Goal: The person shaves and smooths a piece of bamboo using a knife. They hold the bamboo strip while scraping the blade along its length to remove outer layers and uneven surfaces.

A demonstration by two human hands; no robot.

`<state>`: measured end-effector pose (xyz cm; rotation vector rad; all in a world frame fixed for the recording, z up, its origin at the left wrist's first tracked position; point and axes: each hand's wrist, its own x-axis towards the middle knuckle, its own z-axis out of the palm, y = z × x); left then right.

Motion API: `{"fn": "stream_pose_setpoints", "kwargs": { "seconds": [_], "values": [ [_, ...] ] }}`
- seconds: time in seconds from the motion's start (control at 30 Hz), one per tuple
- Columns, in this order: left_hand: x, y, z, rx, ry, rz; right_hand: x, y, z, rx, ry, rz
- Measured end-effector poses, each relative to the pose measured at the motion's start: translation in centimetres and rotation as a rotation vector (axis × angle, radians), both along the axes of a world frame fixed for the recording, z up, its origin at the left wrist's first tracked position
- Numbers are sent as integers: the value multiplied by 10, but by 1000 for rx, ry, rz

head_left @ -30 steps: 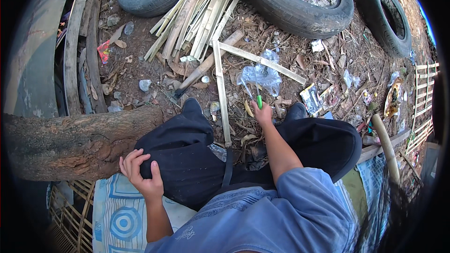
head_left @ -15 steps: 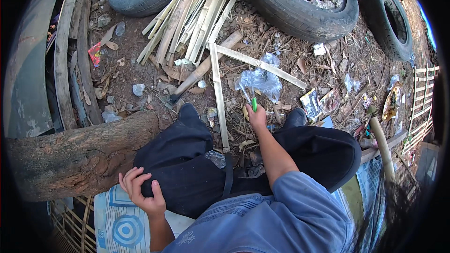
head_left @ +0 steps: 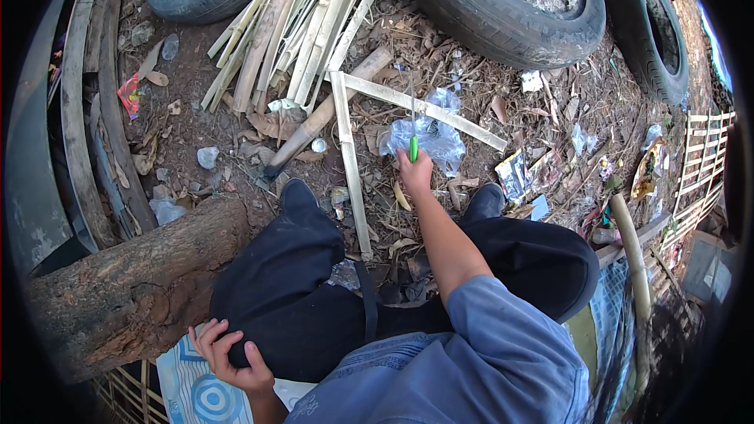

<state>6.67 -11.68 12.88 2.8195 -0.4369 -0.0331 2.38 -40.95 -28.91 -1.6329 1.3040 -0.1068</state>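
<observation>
Head view: the right hand (head_left: 415, 173) reaches forward between the knees, fingers closed around the green handle of a thin knife (head_left: 411, 127) whose narrow blade points away over a crumpled clear plastic bag (head_left: 430, 138) on the littered ground. The knife looks light and stiff, and the blade probably sharp, so the handle is the safe place to hold it. The bag is likely flimsy and slippery. The arm is stretched nearly straight. The left hand (head_left: 232, 355) rests back beside the hip, fingers curled against the dark trouser leg (head_left: 298, 283), near the log (head_left: 133, 283).
</observation>
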Motion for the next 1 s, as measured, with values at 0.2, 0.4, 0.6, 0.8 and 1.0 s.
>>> {"fn": "stream_pose_setpoints", "kwargs": {
  "seconds": [0.2,0.4,0.6,0.8,1.0],
  "values": [
    [1,-2,1,18,11,12,19,-16,7,75,15,-3],
    [0,-3,1,28,14,9,31,2,29,269,-56,-7],
    [-1,-2,0,26,3,13,21,5,19,9,-97,141],
    [0,-1,1,14,0,16,47,-37,33,-411,-131,379],
    [2,-3,0,14,3,29,68,-60,27,-414,19,468]
  ]
}}
